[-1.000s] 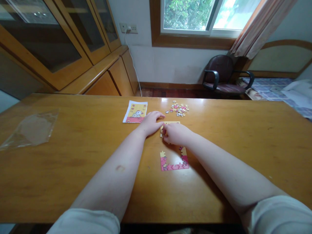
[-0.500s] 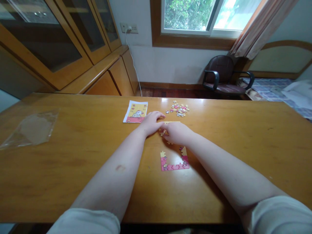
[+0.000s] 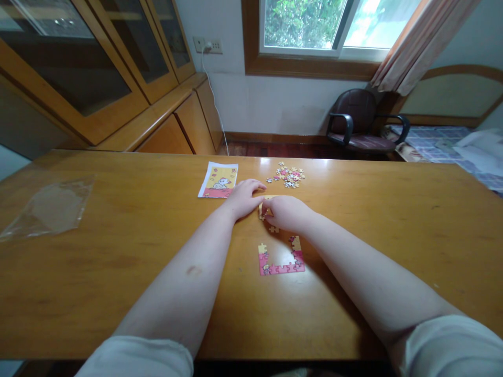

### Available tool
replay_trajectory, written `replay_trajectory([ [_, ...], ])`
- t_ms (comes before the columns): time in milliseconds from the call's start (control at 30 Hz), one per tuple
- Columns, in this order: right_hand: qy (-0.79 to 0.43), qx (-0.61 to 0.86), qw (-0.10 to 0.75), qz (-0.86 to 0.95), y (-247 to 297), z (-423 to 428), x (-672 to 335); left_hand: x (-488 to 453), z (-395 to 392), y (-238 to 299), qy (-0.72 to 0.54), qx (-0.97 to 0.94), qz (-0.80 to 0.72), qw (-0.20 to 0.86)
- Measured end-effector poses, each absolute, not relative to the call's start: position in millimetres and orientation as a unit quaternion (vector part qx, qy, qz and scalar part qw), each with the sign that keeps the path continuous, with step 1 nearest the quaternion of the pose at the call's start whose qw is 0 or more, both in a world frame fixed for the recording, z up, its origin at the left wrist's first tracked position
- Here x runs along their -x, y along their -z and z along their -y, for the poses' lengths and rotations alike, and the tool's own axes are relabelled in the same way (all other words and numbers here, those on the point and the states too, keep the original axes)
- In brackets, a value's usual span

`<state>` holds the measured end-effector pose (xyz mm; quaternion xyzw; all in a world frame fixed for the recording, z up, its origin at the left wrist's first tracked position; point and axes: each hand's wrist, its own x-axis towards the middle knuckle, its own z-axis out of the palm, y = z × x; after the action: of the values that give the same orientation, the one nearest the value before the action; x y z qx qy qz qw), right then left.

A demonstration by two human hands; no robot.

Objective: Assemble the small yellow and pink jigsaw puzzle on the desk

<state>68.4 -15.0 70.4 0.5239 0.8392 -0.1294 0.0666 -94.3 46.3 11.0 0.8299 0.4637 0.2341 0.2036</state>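
A partly built jigsaw frame (image 3: 281, 259), pink along the bottom and yellow higher up, lies in the middle of the wooden table (image 3: 118, 251). My right hand (image 3: 286, 212) covers its upper part, fingers curled and pinching a small puzzle piece (image 3: 262, 209) at the frame's top left corner. My left hand (image 3: 244, 197) rests flat just to the left, fingers stretched out and touching the frame's top edge. One loose yellow piece (image 3: 274, 229) lies under my right wrist. A pile of loose pieces (image 3: 288, 176) sits beyond the hands.
A printed reference picture (image 3: 219, 180) lies left of the pile. A clear plastic bag (image 3: 49, 207) rests at the table's far left. Behind the table stand wooden cabinets (image 3: 118, 78), an office chair (image 3: 356, 123) and a window with a curtain.
My right hand has shifted slightly up and away along the frame's top left corner, uncovering a loose yellow piece below it. My left hand has stayed put.
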Motion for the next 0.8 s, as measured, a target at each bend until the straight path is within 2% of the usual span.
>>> replay_trajectory([
  [467,0.119,-0.507,0.057,-0.852,-72.6,14.3,-71.3,93.2,-45.1,-14.0,-0.221,-0.833,-0.466,0.2],
  [800,0.118,-0.502,0.013,-0.857,-62.6,6.1,-78.5,92.4,-44.6,-13.7,-0.226,-0.831,-0.467,0.201],
])
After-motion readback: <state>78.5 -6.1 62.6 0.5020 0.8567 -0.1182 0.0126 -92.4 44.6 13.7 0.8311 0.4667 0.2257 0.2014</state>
